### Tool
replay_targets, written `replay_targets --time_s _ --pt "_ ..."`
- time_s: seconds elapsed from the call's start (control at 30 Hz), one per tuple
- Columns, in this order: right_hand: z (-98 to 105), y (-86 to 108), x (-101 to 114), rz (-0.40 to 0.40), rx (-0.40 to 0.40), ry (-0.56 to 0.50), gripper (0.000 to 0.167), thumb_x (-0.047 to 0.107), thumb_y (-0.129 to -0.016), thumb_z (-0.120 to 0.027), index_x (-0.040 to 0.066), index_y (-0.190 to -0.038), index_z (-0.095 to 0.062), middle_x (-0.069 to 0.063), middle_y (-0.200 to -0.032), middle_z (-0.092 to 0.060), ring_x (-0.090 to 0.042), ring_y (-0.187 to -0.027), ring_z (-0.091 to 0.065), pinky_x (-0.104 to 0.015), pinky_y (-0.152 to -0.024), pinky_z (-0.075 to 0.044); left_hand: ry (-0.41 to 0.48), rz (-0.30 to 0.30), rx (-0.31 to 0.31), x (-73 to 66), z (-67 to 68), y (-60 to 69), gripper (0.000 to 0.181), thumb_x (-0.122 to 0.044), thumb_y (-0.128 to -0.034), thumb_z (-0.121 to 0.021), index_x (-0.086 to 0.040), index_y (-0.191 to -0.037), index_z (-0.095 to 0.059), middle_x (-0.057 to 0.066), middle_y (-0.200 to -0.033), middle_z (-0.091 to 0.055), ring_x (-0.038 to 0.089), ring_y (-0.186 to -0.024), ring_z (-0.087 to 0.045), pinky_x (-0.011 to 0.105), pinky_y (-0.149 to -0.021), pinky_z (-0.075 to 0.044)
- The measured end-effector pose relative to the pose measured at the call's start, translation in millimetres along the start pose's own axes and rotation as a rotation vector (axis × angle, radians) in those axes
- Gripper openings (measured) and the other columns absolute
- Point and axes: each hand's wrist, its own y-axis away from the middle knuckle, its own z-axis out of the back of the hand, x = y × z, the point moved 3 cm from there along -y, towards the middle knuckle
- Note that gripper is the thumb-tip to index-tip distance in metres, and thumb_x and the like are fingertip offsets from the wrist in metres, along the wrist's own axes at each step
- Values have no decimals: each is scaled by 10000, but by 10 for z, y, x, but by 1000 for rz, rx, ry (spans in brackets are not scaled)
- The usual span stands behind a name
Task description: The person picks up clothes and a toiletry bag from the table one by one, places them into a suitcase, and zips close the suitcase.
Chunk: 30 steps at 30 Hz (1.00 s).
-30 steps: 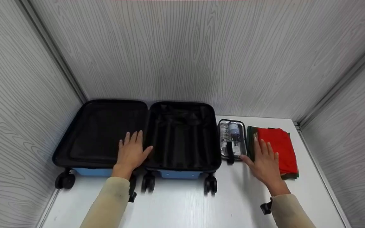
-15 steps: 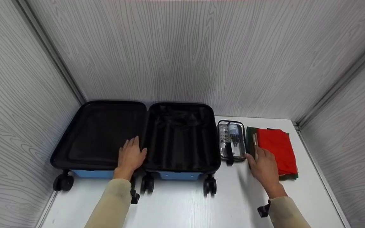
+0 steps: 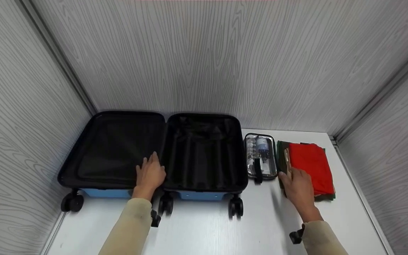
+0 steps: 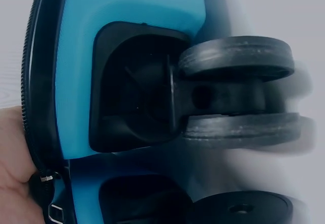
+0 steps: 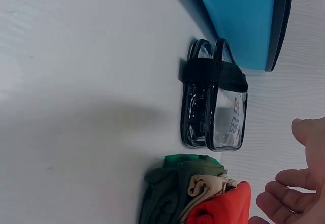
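An open blue suitcase lies with its two black-lined halves side by side; the left half (image 3: 115,152) and right half (image 3: 205,156) show in the head view. My left hand (image 3: 149,177) rests over the left half's inner edge, fingers extended, holding nothing; its palm (image 4: 15,168) shows at the rim in the left wrist view. Above the near left part of the folded clothes, red (image 3: 312,166) on top, is my right hand (image 3: 299,187), fingers loosely bent, holding nothing. In the right wrist view that hand (image 5: 299,188) hangs apart from the clothes (image 5: 218,206).
A clear black-edged toiletry bag (image 3: 261,156) stands between the suitcase and the clothes. Black wheels (image 3: 236,206) jut from the suitcase toward the near side. Grey wood-grain panels (image 3: 204,63) enclose the white table (image 3: 207,233) at the back and both sides.
My right hand's fingers have drawn in from a wide spread, and the hand has moved slightly. My left hand has shifted a little, its fingers closer together.
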Motion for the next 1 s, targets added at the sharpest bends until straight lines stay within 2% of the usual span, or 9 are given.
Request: replay_targets --time_s 0.1,0.27,0.43,0.7,1.0 --pt "6 -10 -68 -39 24 -3 577 399 -1092 -551 -28 -1480 -527 -252 -1362 -547 -421 -1266 -464 -608 -1041 -480 -18 -6 0 -9 -10 9 657 -202 -1132 -455 19 -1676 -161 237 -1723 -235 480 -1604 -140 694 -1270 -87" --pt "24 -53 -185 -87 41 13 560 395 -1095 -553 -23 -1467 -531 -262 -1378 -528 -448 -1304 -432 -630 -1075 -459 -23 -12 0 -21 -16 17 649 -203 -1139 -437 15 -1679 -151 229 -1729 -224 478 -1602 -149 692 -1271 -89" --pt "-7 -104 -329 -107 62 78 653 417 -1095 -549 -60 -1527 -439 -312 -1479 -473 -510 -1375 -384 -679 -1142 -398 -29 -11 0 -25 -29 7 649 -209 -1141 -427 8 -1682 -143 223 -1730 -229 474 -1603 -154 689 -1272 -87" --pt "-135 -113 -479 -75 86 177 680 322 -1069 -577 -82 -1571 -357 -348 -1546 -404 -548 -1384 -354 -719 -1136 -369 -59 -28 -12 -33 -37 1 649 -212 -1140 -432 27 -1674 -153 237 -1712 -269 487 -1589 -193 708 -1259 -116" --pt "-199 -46 -431 -32 52 203 614 299 -1067 -573 -81 -1526 -427 -335 -1522 -442 -544 -1357 -383 -742 -1113 -357 -60 -25 -18 0 -30 8 650 -217 -1141 -433 26 -1675 -153 248 -1703 -287 493 -1584 -205 715 -1253 -130"
